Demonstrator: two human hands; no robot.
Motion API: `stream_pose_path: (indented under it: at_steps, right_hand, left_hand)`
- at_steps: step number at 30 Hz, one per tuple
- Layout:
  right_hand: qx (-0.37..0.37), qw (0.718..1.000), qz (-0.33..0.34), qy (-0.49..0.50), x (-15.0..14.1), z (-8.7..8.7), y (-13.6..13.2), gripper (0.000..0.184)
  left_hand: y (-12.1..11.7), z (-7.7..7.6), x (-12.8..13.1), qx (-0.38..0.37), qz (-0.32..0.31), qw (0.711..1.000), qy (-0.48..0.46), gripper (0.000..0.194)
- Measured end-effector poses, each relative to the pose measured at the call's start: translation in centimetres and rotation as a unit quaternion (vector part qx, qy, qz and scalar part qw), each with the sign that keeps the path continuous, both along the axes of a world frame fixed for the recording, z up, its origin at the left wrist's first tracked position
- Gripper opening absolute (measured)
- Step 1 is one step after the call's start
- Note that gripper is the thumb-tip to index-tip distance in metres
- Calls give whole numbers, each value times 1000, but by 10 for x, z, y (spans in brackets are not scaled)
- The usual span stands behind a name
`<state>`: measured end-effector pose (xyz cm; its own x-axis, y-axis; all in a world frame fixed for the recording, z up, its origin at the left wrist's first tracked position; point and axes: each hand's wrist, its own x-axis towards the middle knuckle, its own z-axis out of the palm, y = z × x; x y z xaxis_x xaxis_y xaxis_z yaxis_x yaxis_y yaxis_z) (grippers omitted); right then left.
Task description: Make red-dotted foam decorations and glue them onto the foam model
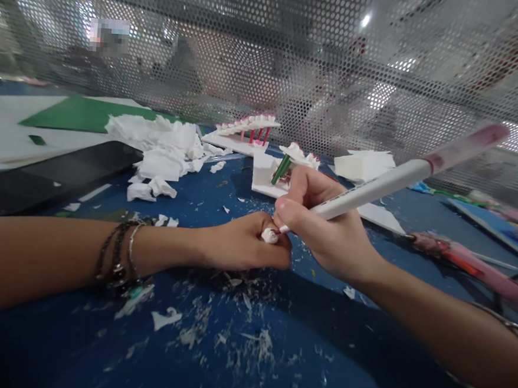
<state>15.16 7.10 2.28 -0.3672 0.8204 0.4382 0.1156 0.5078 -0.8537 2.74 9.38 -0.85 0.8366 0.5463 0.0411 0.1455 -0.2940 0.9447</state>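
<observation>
Between the thumb and curled fingers of my left hand sits a small white crumpled paper ball. My right hand pinches a white felt-tip pen whose far end is dark pink. The pen's tip points down and left at the paper ball; whether it touches is hard to make out. Just behind my hands stands a small white model with green posts and a top edged in pink. Farther back is a similar model on red posts.
White paper scraps are heaped at the back left beside a dark phone-like slab and green sheet. A pink glue gun lies right. Shreds litter the blue table. A perforated metal screen rises behind.
</observation>
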Motion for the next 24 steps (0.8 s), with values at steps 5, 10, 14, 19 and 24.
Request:
stream_pose_path:
  at_steps: [5, 10, 14, 19, 24]
  right_hand:
    - [-9, 1000, 29, 2, 1, -1, 1, 25]
    - [8, 1000, 24, -8, 1, 0, 0, 25]
    - [10, 999, 31, -4, 1, 1, 0, 24]
    - [31, 999, 13, -35, 2, 3, -1, 26]
    - [22, 999, 11, -35, 1, 4, -4, 25]
  left_hand:
    - [1, 0, 1, 3, -4, 1000, -6, 21]
    - [0, 0, 1, 3, 3, 1000, 4, 18]
    - [-2, 1, 1, 6, 20, 1000, 23, 14]
    - [-2, 2, 2, 7, 24, 999, 25, 12]
    - [-2, 3, 2, 4, 16, 1000, 16, 10]
